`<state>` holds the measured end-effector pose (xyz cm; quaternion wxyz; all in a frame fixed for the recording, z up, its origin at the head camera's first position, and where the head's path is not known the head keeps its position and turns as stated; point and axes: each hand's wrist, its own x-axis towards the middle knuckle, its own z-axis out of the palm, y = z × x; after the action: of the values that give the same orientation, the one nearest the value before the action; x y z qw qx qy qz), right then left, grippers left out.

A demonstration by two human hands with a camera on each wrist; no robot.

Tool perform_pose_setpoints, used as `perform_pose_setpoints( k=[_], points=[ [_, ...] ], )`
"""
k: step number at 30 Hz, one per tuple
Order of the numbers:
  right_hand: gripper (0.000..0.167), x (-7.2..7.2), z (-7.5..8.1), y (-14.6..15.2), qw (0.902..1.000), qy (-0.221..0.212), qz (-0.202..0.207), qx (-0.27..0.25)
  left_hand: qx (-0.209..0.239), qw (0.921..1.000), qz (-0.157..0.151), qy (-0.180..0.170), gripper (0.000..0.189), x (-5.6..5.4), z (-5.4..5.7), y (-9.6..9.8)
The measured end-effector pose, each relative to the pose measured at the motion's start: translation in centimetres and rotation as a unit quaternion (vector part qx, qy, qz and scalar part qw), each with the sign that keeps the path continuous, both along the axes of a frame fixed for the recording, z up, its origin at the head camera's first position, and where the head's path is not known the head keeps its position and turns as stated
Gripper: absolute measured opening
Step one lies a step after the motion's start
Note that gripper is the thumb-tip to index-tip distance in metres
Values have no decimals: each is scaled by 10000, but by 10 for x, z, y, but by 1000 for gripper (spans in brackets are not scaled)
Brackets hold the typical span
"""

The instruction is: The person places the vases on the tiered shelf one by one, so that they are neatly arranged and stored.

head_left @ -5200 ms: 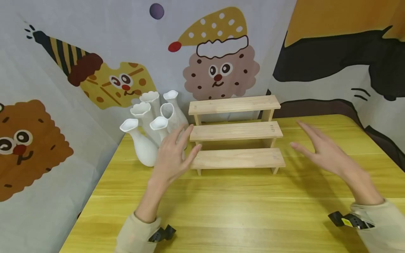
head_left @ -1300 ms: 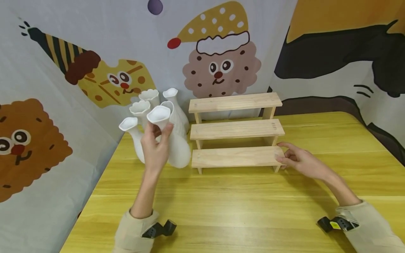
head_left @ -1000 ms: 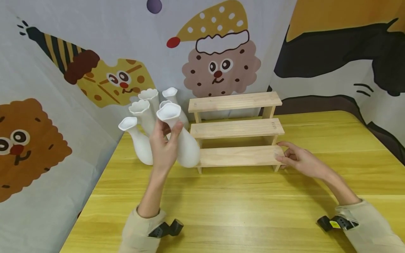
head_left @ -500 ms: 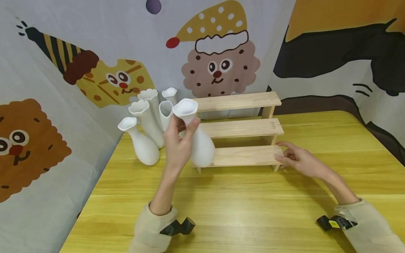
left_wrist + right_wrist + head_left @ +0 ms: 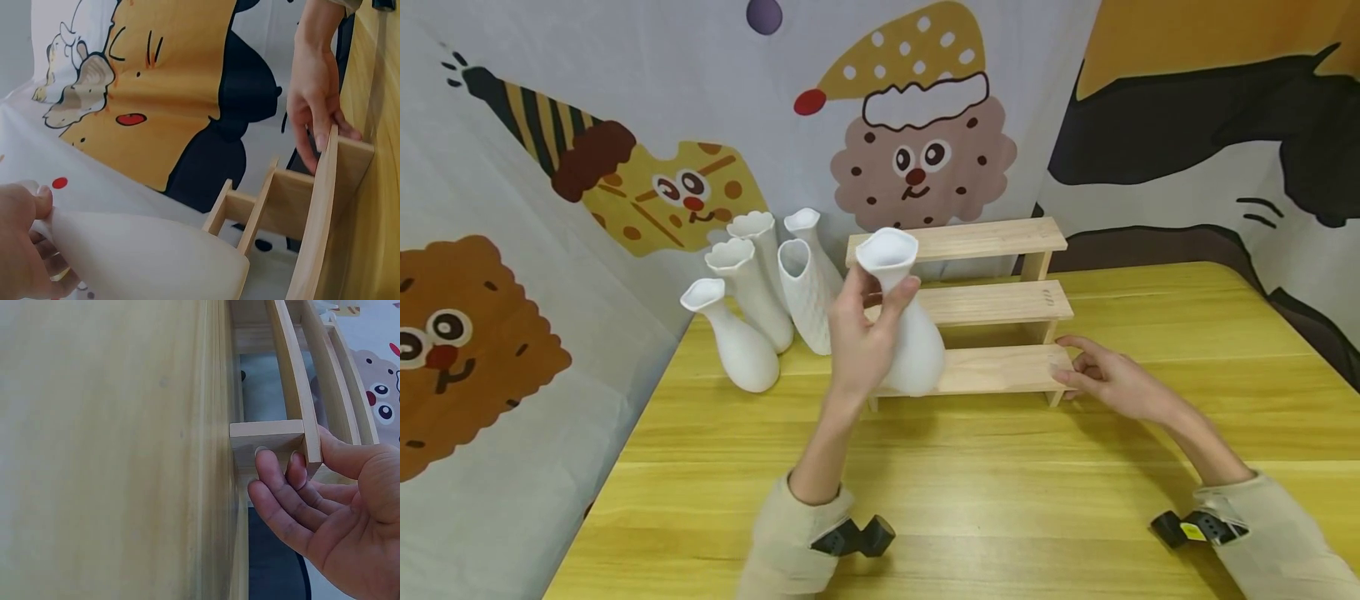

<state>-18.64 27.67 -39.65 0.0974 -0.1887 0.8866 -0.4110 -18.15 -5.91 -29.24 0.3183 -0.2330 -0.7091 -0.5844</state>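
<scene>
Carried rightward since the previous frame, one white vase (image 5: 920, 350) now appears in front of the left part of the three-step wooden stand (image 5: 1000, 304), clear of its group. My left hand (image 5: 863, 346) is clamped around the vase's narrow neck, thumb on the near side, just below the wavy rim; the mouth faces up. Whether the base touches the stand I cannot tell. My right hand (image 5: 1108, 382) keeps its place at the right end of the lowest board (image 5: 992, 371), pinching it: the right-wrist view shows the thumb (image 5: 349, 456) on the upper face and the fingers (image 5: 287, 495) curled at the underside. Well to the left on the yellow wooden table (image 5: 970, 483) stand five more white vases: a round-bodied one (image 5: 745, 358) nearest me, two with scalloped rims (image 5: 752, 292) behind it, a textured one (image 5: 805, 296) beside those, and a slender-necked one (image 5: 820, 254) at the back. Behind hangs a printed cloth (image 5: 685, 67) with cartoon figures.
</scene>
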Motion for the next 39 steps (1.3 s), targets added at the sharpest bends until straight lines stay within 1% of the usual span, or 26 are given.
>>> perform_pose_setpoints(
  k=[4, 9, 13, 22, 29, 35, 39],
  points=[
    [65, 0, -1, 0, 10000, 9, -4, 8, -50, 9998, -129, -163, 29, 1, -1, 12],
    [65, 0, -1, 0, 10000, -17, -16, -9, 33, 9990, -329, -312, 30, 1, -2, 26],
    [65, 0, -1, 0, 10000, -62, -13, -37, 68, 9980, -461, -416, 32, 0, -6, 38],
    [64, -1, -2, 0, 9999, -83, -58, -49, 157, 9961, -702, -515, 36, 0, -10, 61],
    [63, -1, -3, 1, 9999, 9, -116, 33, 176, 9958, -744, -512, 37, -3, -13, 77],
    [63, -1, -3, 1, 9998, 38, -149, 91, 277, 9942, -778, -682, 39, -5, -18, 91],
    [63, -1, -3, 1, 9998, 45, -153, 105, 416, 9937, -704, -764, 39, -6, -21, 101]
  ],
)
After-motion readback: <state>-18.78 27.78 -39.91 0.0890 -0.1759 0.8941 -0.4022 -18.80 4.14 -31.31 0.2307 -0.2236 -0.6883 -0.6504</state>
